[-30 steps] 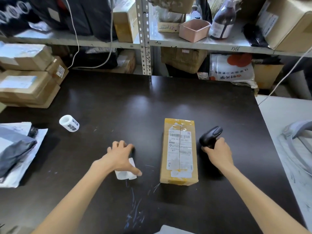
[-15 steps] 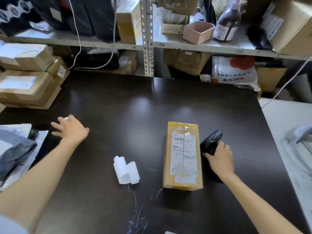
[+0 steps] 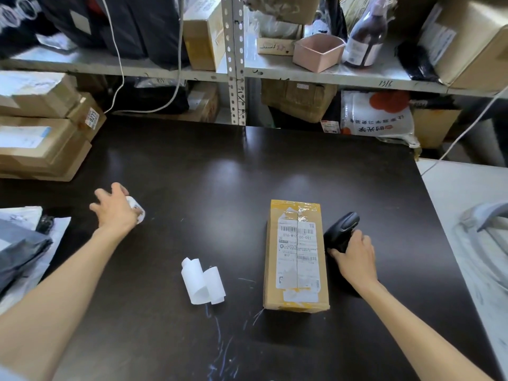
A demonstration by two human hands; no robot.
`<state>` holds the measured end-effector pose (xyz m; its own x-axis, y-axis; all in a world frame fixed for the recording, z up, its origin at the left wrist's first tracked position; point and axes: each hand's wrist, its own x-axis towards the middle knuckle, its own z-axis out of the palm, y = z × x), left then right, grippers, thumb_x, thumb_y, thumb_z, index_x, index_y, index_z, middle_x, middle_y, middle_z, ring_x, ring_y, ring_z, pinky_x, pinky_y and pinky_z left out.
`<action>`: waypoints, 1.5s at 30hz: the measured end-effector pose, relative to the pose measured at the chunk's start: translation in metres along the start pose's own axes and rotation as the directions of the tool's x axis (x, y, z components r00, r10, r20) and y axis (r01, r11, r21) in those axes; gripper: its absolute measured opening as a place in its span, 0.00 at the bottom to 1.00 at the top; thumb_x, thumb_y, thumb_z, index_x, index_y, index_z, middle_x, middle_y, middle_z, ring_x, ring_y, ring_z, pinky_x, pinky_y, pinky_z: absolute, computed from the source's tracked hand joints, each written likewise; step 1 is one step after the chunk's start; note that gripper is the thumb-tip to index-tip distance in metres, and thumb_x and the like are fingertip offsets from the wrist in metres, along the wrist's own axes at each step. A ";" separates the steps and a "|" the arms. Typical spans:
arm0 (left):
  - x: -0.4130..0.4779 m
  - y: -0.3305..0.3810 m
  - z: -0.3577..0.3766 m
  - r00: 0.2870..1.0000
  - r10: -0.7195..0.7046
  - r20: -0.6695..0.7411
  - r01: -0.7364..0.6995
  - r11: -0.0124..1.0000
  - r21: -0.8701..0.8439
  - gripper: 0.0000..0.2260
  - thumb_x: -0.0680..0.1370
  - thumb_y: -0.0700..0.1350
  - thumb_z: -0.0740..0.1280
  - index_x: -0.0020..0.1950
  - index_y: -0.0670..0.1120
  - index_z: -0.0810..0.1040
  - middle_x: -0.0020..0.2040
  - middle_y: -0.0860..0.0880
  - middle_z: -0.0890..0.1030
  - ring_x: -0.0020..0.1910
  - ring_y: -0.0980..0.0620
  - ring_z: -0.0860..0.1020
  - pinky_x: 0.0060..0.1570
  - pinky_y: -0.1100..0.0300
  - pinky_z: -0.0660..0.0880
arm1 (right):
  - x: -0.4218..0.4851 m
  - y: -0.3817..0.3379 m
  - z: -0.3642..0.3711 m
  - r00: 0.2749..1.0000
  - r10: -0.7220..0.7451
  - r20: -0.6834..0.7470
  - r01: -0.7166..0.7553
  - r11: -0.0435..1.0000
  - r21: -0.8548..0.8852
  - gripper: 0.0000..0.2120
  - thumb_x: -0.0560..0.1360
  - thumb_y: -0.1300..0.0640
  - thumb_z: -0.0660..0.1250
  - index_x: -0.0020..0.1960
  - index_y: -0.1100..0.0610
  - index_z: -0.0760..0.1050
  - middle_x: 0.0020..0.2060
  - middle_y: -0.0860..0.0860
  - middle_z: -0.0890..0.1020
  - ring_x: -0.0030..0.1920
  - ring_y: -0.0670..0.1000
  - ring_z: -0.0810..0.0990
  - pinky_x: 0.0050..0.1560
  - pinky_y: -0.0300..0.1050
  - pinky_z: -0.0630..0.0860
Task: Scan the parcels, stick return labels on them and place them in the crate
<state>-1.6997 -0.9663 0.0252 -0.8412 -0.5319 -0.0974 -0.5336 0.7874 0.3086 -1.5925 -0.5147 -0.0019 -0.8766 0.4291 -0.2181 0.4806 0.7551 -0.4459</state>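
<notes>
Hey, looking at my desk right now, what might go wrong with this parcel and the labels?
The left hand covers the label roll, reaching far sideways; it might roll away on the slick table. The loose backing strip lies near the parcel and might stick to or get mixed up with a fresh label. The right hand on the scanner sits close to the parcel and might nudge it.

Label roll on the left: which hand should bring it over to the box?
Probably left. The left hand is already closed over the label roll, while the right hand grips the scanner beside the box.
</notes>
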 end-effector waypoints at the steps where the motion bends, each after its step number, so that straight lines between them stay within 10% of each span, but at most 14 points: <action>1: -0.005 0.007 0.001 0.999 0.031 0.033 -0.031 1.000 -0.006 0.22 0.72 0.39 0.75 0.61 0.41 0.69 0.65 0.35 0.64 0.62 0.29 0.66 0.63 0.44 0.66 | 0.000 0.000 0.001 1.000 -0.003 -0.004 0.003 1.000 0.006 0.20 0.73 0.59 0.72 0.58 0.64 0.66 0.57 0.63 0.72 0.58 0.62 0.70 0.57 0.55 0.71; 11: -0.105 0.105 -0.001 0.909 0.417 -0.008 -0.371 0.801 -0.470 0.17 0.68 0.46 0.78 0.53 0.45 0.78 0.50 0.46 0.78 0.49 0.48 0.78 0.51 0.54 0.76 | 0.001 0.001 -0.001 0.999 0.034 -0.004 -0.034 0.999 0.029 0.24 0.71 0.57 0.75 0.60 0.63 0.67 0.58 0.61 0.72 0.60 0.61 0.71 0.58 0.54 0.71; 18: -0.174 0.156 -0.004 0.824 0.404 0.396 0.268 0.338 -0.902 0.16 0.73 0.38 0.74 0.57 0.37 0.76 0.53 0.40 0.83 0.50 0.45 0.83 0.44 0.58 0.82 | -0.017 -0.025 -0.023 0.988 0.009 -0.157 -0.006 1.000 0.021 0.33 0.67 0.66 0.72 0.68 0.66 0.61 0.63 0.63 0.67 0.62 0.62 0.62 0.60 0.52 0.66; 21: -0.186 0.164 -0.002 0.754 0.460 0.469 0.324 0.362 -0.874 0.16 0.74 0.42 0.73 0.58 0.37 0.75 0.50 0.40 0.85 0.47 0.47 0.85 0.47 0.54 0.82 | -0.034 -0.054 -0.040 0.918 -0.256 -0.302 0.341 0.898 0.277 0.29 0.71 0.68 0.69 0.70 0.60 0.65 0.63 0.55 0.70 0.63 0.52 0.67 0.58 0.42 0.68; 25: -0.193 0.168 -0.003 0.688 0.558 0.463 0.256 0.410 -0.875 0.15 0.75 0.43 0.72 0.58 0.37 0.77 0.48 0.41 0.85 0.49 0.45 0.84 0.53 0.51 0.81 | -0.053 -0.094 -0.058 0.822 -0.551 -0.143 0.543 0.685 0.486 0.21 0.75 0.56 0.71 0.67 0.53 0.72 0.59 0.46 0.75 0.58 0.42 0.75 0.57 0.33 0.73; 33: -0.188 0.151 -0.006 0.519 0.749 0.411 0.297 0.293 -0.909 0.24 0.72 0.46 0.74 0.66 0.43 0.75 0.59 0.41 0.80 0.57 0.46 0.80 0.58 0.54 0.77 | -0.050 -0.095 -0.065 0.851 -0.500 -0.160 0.487 0.638 0.596 0.13 0.75 0.55 0.71 0.58 0.56 0.79 0.49 0.48 0.82 0.48 0.44 0.81 0.44 0.37 0.79; 45: -0.189 0.151 -0.008 0.574 0.725 0.381 0.306 0.242 -0.921 0.23 0.69 0.45 0.74 0.62 0.40 0.74 0.55 0.43 0.83 0.51 0.45 0.83 0.47 0.56 0.80 | -0.070 -0.101 -0.065 0.876 -0.373 -0.305 0.477 0.579 0.661 0.04 0.72 0.55 0.74 0.44 0.52 0.80 0.39 0.43 0.83 0.41 0.45 0.83 0.39 0.36 0.80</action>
<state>-1.6206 -0.7498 0.0972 -0.9029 0.3841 -0.1928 -0.3059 -0.2594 0.9160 -1.5781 -0.5891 0.1148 -0.9391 0.2453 0.2406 -0.1578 0.3142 -0.9362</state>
